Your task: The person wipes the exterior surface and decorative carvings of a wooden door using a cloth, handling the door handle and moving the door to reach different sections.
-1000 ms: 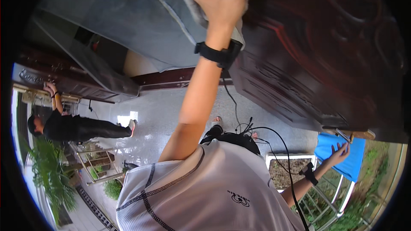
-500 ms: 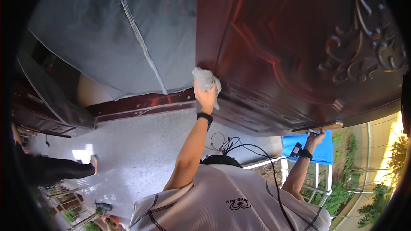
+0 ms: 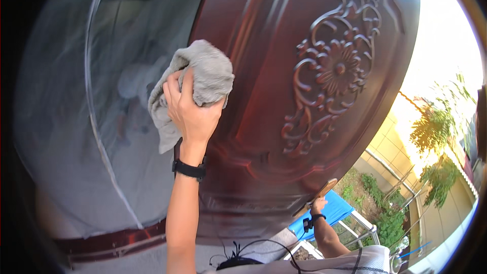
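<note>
A crumpled grey cloth (image 3: 210,78) is bunched in my left hand (image 3: 195,114), the fingers curled into its folds and one end hanging down. It is raised at the left edge of a dark red, glossy door (image 3: 253,116) with a carved flower-and-scroll ornament (image 3: 337,66). Low on the door's far right edge, my right hand (image 3: 318,205) is closed around a tan, golden-looking door handle (image 3: 327,187). The fingers on that side are small and partly hidden.
A grey sheer curtain (image 3: 61,137) with a pale trim strip hangs left of the door, above a dark red sill (image 3: 111,246). At lower right are a blue sheet (image 3: 332,213), a white railing (image 3: 365,228) and plants. Black cables (image 3: 264,243) run near my body.
My left hand has gone up along the door's edge with the cloth. The view has tilted upward, showing more of the ornament. My right hand stays at the handle.
</note>
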### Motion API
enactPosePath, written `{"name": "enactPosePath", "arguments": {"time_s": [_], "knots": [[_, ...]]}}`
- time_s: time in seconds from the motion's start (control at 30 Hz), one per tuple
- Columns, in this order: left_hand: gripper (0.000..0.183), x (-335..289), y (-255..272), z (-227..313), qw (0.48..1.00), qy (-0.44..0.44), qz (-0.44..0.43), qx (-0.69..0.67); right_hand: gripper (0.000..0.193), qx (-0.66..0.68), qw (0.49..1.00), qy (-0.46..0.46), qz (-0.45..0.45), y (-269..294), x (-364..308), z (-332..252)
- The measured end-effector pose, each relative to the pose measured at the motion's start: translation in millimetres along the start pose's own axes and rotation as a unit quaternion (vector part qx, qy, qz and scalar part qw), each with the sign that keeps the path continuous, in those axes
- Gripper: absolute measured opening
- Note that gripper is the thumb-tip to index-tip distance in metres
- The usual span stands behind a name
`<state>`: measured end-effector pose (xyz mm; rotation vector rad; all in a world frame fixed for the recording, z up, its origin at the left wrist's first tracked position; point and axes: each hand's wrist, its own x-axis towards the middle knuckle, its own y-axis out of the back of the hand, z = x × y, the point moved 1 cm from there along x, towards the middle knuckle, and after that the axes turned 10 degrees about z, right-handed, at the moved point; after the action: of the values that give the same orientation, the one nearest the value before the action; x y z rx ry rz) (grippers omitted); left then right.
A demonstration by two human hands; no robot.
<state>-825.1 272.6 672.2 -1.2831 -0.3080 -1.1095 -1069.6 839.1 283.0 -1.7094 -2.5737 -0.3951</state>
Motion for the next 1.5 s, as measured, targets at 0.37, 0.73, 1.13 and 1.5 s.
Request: {"name": "enactPosePath", "arguments": {"time_s": [0.37, 0.73, 1.13, 1.5], "knots": [[0.04, -124.1, 29.0, -78.9, 0.98, -0.089, -0.152, 0.091, 0.043, -0.059, 0.997, -0.012, 0.038, 26.5, -23.9, -5.1], [0.042, -325.7, 212.0, -92.2, 0.904, 0.244, -0.319, 0.15, 0.038, -0.054, 0.997, -0.024, 0.058, 40.6, -34.2, -0.2], [0.037, 40.0, -85.1, 9.7, 0.984, -0.011, -0.121, -0.13, 0.026, 0.15, 0.984, 0.096, 0.021, 31.5, -20.2, 39.5], [0.035, -24.8, -149.8, 62.4, 0.972, -0.121, -0.188, -0.075, 0.026, 0.213, 0.977, 0.012, -0.026, 39.3, -55.1, 20.7]]}}
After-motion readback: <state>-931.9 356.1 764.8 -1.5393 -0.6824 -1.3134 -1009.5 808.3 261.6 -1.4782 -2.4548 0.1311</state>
